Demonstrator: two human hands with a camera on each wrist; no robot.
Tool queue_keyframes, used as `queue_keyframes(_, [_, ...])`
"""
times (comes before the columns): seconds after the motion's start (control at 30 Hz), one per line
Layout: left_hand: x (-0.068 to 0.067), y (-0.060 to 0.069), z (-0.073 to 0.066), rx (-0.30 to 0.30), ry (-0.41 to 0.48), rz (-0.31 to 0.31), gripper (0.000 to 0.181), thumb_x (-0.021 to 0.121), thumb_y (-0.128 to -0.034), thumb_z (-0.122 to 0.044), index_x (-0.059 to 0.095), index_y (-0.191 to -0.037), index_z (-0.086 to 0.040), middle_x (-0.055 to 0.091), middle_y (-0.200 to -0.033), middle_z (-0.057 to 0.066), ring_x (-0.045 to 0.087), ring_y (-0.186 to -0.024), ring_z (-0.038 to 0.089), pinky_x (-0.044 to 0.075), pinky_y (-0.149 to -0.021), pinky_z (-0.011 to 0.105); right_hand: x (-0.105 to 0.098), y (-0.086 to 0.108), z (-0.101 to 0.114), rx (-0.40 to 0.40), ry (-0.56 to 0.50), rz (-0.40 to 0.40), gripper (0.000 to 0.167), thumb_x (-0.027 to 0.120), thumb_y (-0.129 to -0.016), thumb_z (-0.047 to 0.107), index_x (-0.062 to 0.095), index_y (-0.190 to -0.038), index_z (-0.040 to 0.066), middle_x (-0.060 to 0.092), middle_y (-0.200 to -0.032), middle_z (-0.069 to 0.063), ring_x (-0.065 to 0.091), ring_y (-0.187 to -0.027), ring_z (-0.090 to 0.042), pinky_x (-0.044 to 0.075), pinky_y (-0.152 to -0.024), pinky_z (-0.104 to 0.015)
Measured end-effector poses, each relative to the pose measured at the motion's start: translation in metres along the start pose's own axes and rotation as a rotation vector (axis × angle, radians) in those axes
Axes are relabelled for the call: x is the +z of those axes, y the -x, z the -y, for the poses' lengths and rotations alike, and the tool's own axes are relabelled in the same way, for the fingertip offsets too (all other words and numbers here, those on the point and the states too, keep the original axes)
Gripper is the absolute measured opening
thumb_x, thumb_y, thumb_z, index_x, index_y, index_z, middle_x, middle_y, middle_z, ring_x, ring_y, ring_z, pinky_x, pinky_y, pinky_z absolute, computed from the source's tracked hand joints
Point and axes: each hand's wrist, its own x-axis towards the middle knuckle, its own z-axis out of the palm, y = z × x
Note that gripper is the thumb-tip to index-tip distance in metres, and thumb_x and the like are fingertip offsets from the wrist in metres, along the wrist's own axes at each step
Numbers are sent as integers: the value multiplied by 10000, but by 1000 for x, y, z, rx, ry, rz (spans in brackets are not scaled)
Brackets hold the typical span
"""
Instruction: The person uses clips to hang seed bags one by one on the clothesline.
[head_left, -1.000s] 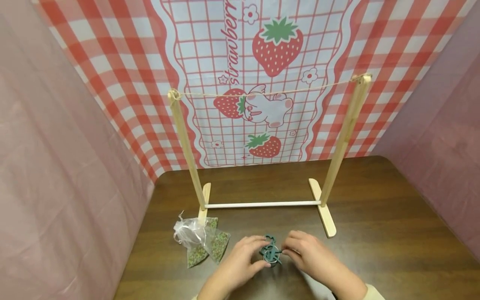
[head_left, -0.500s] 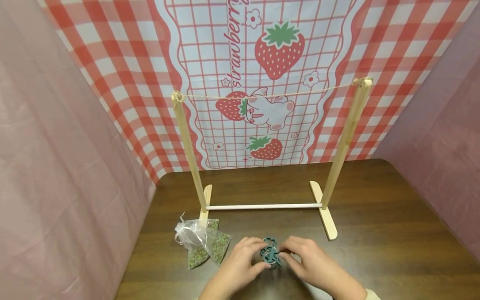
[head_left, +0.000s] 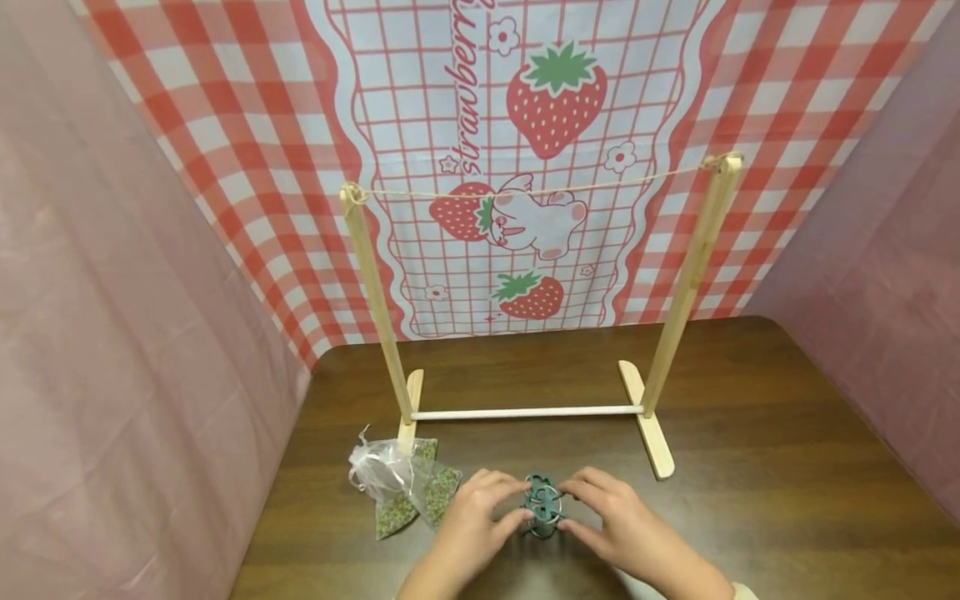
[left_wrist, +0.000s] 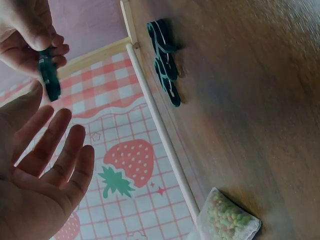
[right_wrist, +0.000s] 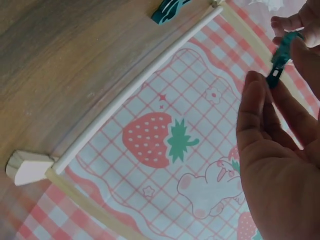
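In the head view a dark green clip hangs between the two hands, overlapping other clips behind or below it. The right hand pinches it, also visible in the left wrist view, where the clip points down from the fingertips. Spread, slightly bent fingers of the left hand lie close beside its lower end; whether they touch is unclear. Several more green clips rest on the table. In the right wrist view, the right hand's fingertips meet one end of the clip.
A wooden stand with a white bottom rod and a string across its top stands beyond the hands. Sheer bags with green contents lie by its left foot. A strawberry-patterned cloth hangs behind.
The left hand's thumb and fingers have spread and risen a little. The right hand's thumb and forefinger have moved apart along the clip, and the clip has turned between the hands.
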Motion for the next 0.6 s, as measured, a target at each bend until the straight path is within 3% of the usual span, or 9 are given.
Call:
queue_keyframes(0.27, [-1, 1, 2, 33, 2, 35, 313, 865, -804, -141, 767, -1088, -52, 721, -992, -31, 619, -908, 104, 516, -818, 230, -1, 1, -3, -31, 2, 1, 427, 867, -810, 115, 683, -1186, 32, 645, -1098, 4, 657, -939, -131, 531, -815, -209])
queue_keyframes(0.6, [0, 0, 3, 65, -13, -21, 250, 889, -761, -85, 779, -985, -70, 719, -894, -26, 616, -851, 102, 508, -780, 234, -2, 1, -5, -61, 7, -24, 454, 882, -783, 117, 695, -1186, 22, 637, -1087, -19, 657, -920, -146, 518, -799, -179])
